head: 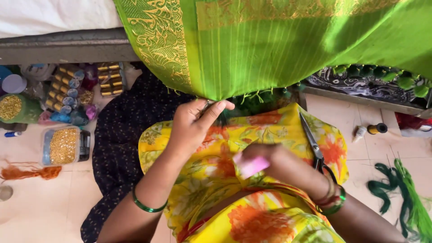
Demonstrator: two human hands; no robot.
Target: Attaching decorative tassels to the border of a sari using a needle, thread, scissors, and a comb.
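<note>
Left hand: the left hand (194,122) was raised to the lower edge of the green cloth (288,49), thumb and forefinger pinched closed on the fringe there, where short green threads hung down.
Right hand: the right hand (274,162) lay over the lap, fingers curled closed around a small pink object (250,165); what the pink object was could not be told.
Green cloth: bright green with a woven gold border, it hung from above across the top of the view, its bottom edge just over the lap; a row of green tassels (396,77) lined the edge at the right.
Lap: a yellow garment (211,180) with orange flowers covered the knees, directly below both hands.
Scissors: a pair of scissors (315,146) lay on the yellow garment, just beside the right wrist, blades pointing up toward the cloth.
Bangles: a green bangle (146,206) ringed the left wrist; several bangles ringed the right.
Floor, right: loose green thread (402,193) lay in a bundle, well apart from a small spool (377,128).
Floor, left: a clear box of gold beads (63,145) sat near thread spools (67,90) and a tuft of orange thread (31,172).
</note>
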